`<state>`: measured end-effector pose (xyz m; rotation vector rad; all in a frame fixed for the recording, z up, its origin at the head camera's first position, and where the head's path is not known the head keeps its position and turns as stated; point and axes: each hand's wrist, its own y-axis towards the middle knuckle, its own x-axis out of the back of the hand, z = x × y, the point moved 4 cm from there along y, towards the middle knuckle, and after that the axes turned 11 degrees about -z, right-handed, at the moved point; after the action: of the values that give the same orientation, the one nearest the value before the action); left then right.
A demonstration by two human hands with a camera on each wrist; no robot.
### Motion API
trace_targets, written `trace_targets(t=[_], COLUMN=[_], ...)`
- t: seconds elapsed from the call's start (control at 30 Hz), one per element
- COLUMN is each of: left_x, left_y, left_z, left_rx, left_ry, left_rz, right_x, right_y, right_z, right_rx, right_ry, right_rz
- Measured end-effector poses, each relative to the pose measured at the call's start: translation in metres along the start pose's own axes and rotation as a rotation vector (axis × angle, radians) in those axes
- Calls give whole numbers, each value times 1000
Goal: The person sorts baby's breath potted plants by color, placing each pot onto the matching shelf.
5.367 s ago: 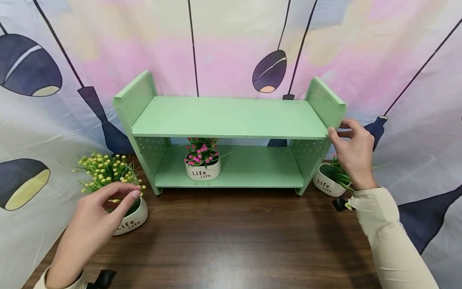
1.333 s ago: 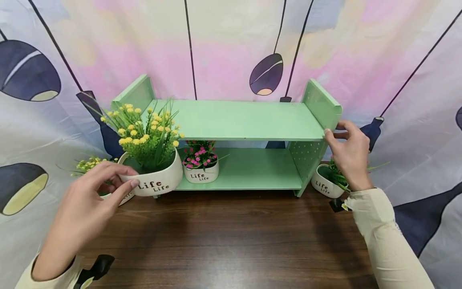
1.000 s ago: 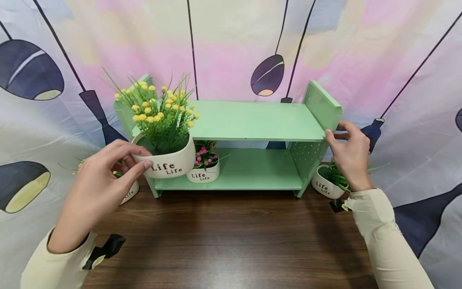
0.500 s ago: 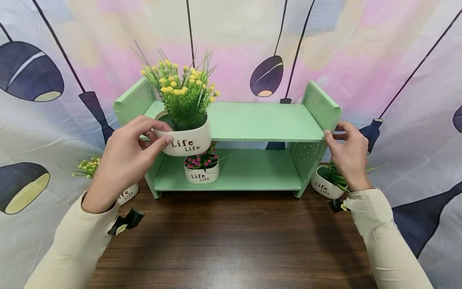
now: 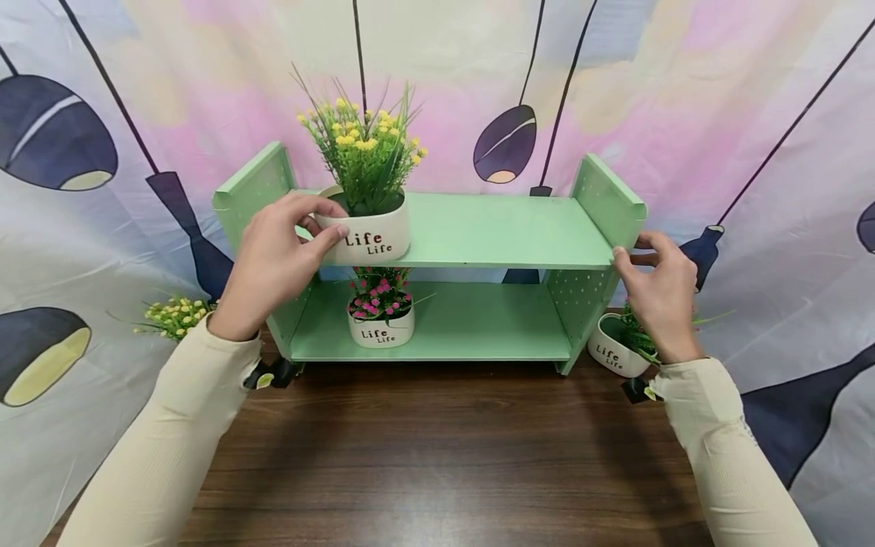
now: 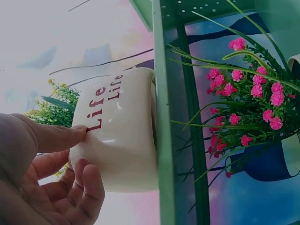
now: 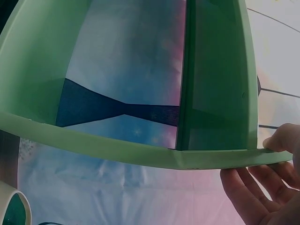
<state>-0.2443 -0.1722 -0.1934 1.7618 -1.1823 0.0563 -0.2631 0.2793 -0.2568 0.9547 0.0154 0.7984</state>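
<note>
My left hand [image 5: 276,254] pinches the left rim of a white flowerpot [image 5: 376,232] lettered "Life Life", which holds yellow artificial flowers [image 5: 362,144]. The pot is upright at the front edge of the top board of a green two-tier shelf [image 5: 492,228], left of its middle. In the left wrist view, the base of the pot [image 6: 117,140] lies right at the board's edge. My right hand [image 5: 659,292] grips the shelf's right side panel, with thumb and fingers [image 7: 248,197] on either side of its edge in the right wrist view.
Pink flowers in a white pot [image 5: 381,330] stand on the lower board, beneath the held pot. Another white pot [image 5: 615,353] is on the wooden table [image 5: 437,448] right of the shelf. More yellow flowers [image 5: 174,315] show at the left, partly behind my left arm. A patterned curtain hangs behind.
My left hand has lifted the yellow-flower pot from the left and carried it up and rightward to the top board. My right hand has stayed on the side panel.
</note>
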Motion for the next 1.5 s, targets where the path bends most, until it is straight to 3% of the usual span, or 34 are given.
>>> trace_targets(t=[0.63, 1.27, 1.5], left_x=[-20, -26, -19], left_y=[24, 27, 20], left_z=[4, 10, 7], left_rx=[13, 9, -17], left_ry=[5, -5, -62], left_rz=[23, 6, -6], right_x=[-1, 0, 0], right_y=[0, 1, 0], right_z=[1, 1, 0], right_rx=[11, 14, 16], right_ry=[-8, -16, -18], right_rz=[-3, -10, -13])
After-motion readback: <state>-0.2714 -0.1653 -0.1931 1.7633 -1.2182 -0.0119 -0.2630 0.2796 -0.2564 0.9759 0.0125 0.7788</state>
